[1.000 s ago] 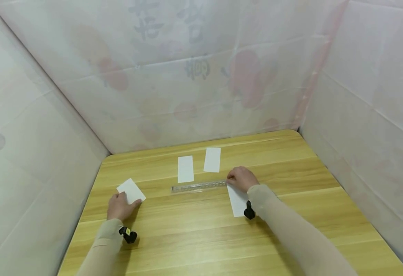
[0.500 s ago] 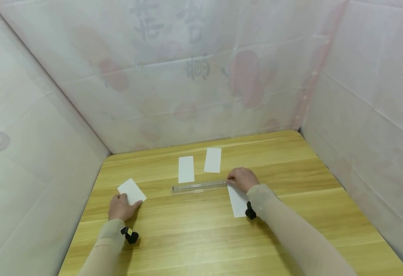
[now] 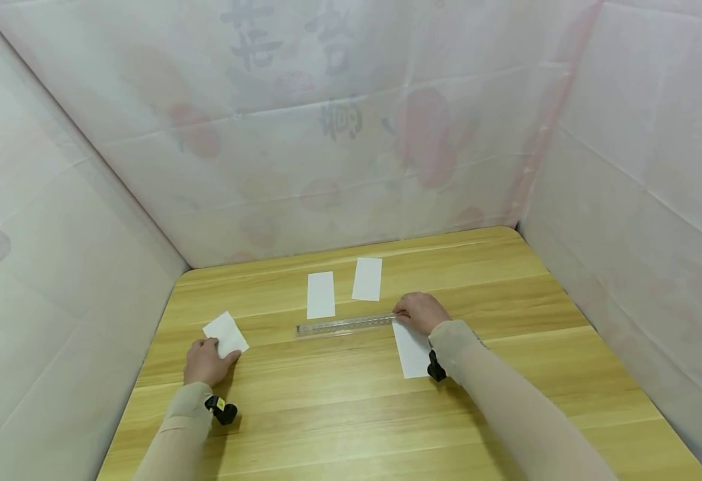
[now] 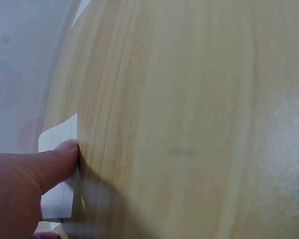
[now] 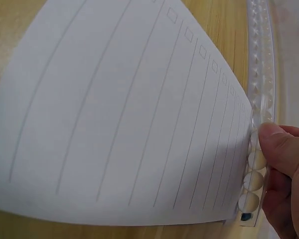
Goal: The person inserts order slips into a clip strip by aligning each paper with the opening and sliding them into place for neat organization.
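Observation:
Toward the table's left side, my left hand pinches a small white sheet of note paper. The left wrist view shows my thumb across this faintly lined paper, which bows a little. At centre right my right hand grips the right end of a clear plastic strip. Close up in the right wrist view, the strip has a row of round shapes along it. A second white sheet, printed with lines and small checkboxes, lies under my right hand and meets the strip's edge.
Two more white sheets lie behind the strip, one on the left and one on the right. Fabric walls enclose the wood-grain table at the back and both sides.
The paper in my left hand has tilted slightly and looks a bit narrower. My right hand and the strip stay in place. The head view has shifted slightly.

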The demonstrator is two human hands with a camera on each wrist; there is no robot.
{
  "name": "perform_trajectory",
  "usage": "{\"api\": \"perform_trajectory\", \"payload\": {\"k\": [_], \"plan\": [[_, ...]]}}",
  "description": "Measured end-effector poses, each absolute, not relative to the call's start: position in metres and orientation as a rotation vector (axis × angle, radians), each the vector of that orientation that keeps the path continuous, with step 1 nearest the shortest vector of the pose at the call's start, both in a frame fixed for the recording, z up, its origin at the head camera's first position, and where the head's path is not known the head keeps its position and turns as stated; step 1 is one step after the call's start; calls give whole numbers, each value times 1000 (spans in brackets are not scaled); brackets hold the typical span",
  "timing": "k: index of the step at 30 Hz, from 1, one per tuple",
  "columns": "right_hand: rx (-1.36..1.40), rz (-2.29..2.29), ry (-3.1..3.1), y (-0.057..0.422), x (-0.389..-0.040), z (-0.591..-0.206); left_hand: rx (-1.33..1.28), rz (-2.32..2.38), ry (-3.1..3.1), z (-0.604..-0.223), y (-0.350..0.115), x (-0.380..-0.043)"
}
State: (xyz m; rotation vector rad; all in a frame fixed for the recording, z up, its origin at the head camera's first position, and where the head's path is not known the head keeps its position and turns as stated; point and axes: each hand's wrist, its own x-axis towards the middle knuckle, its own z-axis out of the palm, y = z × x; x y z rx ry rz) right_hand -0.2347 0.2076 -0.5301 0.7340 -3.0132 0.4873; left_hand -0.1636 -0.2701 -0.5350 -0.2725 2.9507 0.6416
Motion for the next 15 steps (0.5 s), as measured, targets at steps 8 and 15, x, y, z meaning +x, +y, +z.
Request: {"api": "perform_trajectory", "payload": {"k": [8,15], "plan": [[746,487,-3012,211,-232,-528,-197,604,3010,-534,-267,-163],[756,472,-3014,216,-234,-524,-277,655,3027,-536,-257,-171]]}}
